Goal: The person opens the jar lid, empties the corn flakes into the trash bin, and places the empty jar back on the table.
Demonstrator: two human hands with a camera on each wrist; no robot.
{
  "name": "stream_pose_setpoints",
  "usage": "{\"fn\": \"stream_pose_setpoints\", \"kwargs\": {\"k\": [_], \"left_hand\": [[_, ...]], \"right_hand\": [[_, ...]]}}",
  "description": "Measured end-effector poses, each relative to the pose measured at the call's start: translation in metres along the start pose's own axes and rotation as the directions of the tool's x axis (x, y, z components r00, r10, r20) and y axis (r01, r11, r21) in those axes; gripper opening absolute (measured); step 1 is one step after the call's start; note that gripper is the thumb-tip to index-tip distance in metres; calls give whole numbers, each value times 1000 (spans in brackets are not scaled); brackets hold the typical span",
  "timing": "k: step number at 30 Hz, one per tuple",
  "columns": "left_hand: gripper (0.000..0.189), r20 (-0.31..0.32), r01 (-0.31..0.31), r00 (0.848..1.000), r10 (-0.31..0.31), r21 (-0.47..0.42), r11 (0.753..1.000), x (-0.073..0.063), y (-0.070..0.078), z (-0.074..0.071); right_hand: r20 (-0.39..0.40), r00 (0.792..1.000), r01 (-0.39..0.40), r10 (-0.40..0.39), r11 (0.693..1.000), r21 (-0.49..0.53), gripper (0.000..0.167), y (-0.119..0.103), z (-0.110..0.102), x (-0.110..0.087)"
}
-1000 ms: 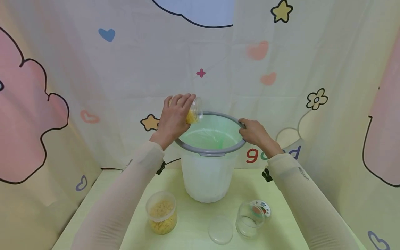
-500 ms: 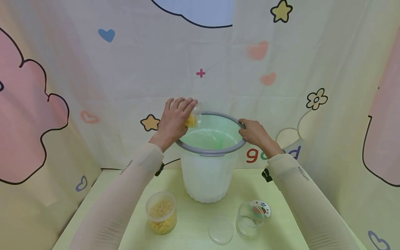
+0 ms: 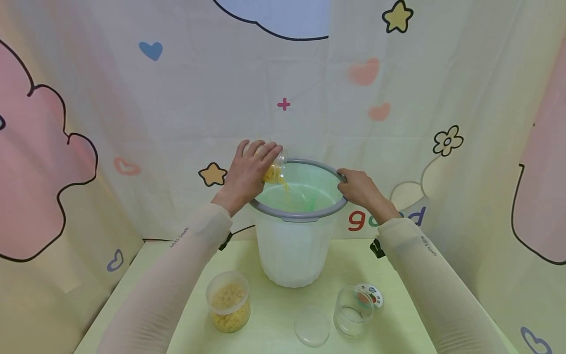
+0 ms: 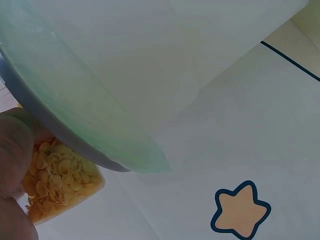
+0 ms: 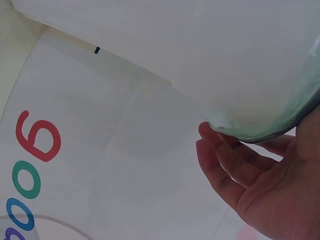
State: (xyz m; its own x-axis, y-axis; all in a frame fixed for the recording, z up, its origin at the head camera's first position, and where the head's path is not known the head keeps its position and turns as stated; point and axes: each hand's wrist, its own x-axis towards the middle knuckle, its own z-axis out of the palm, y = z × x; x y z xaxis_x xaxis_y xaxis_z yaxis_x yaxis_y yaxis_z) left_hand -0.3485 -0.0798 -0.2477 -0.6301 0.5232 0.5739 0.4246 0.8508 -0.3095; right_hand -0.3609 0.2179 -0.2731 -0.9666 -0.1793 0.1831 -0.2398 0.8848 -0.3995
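In the head view a white trash can [image 3: 294, 255] with a grey rim [image 3: 300, 215] and a pale green liner bag [image 3: 309, 179] stands upright. My left hand [image 3: 247, 174] grips a clear plastic jar [image 3: 276, 169], tipped sideways over the can's left rim. Small yellow flakes [image 3: 286, 189] are falling from its mouth into the can. Many flakes [image 4: 62, 172] still fill the jar's bottom end in the left wrist view. My right hand [image 3: 358, 187] holds the can's rim at the right, thumb on the inside and fingers [image 5: 225, 165] below the rim outside.
On the table [image 3: 269, 319], a lidless tub of yellow flakes [image 3: 230, 309] stands front left. A clear round lid [image 3: 311, 327] lies front centre. Right of it are a clear jar [image 3: 349, 319] and a printed round lid [image 3: 371, 295]. A printed curtain [image 3: 199, 98] hangs close behind.
My left hand and the jar have dropped slightly toward the can, and a stream of flakes now falls from the jar. My right hand keeps its hold on the rim.
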Motion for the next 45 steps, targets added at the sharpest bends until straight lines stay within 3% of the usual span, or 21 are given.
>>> {"fn": "stream_pose_setpoints", "kwargs": {"k": [17, 45], "left_hand": [[72, 3, -32, 999, 32, 34, 999, -1, 3, 2], [84, 9, -89, 996, 89, 103, 991, 1, 8, -1]], "right_hand": [[3, 1000, -4, 4, 1000, 18, 54, -1, 0, -1], [5, 1000, -11, 11, 1000, 25, 54, -1, 0, -2]]}}
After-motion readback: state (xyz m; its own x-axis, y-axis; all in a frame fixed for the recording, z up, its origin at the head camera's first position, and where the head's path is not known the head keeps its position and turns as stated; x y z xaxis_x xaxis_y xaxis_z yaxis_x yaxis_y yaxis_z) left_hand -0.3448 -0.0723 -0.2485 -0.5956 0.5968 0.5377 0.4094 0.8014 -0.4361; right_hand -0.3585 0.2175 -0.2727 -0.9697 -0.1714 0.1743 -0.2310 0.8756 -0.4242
